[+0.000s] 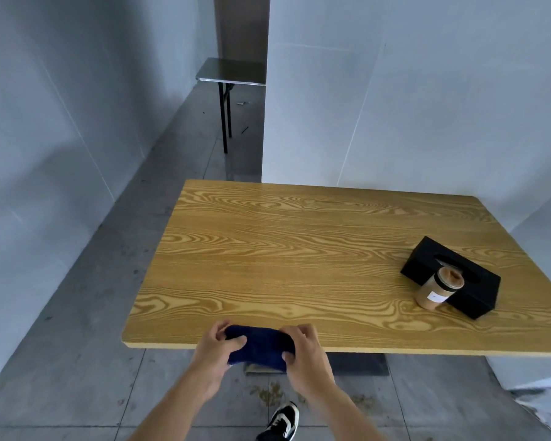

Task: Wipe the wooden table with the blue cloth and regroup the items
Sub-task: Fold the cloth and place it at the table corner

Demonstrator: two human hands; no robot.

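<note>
A folded dark blue cloth [261,346] hangs over the near edge of the wooden table [299,249]. My left hand [217,348] grips its left end, thumb on top. My right hand [306,351] grips its right end with curled fingers. Far right on the table lies a black tissue box [477,291], set at an angle. A glass jar of brown powder [438,289] with a clear lid stands against the box's near side.
White walls close in behind and to the right of the table. A small dark folding table [233,71] stands in the passage at the back. Brown crumbs [268,393] lie on the grey tiled floor beside my black-and-white shoe [282,421].
</note>
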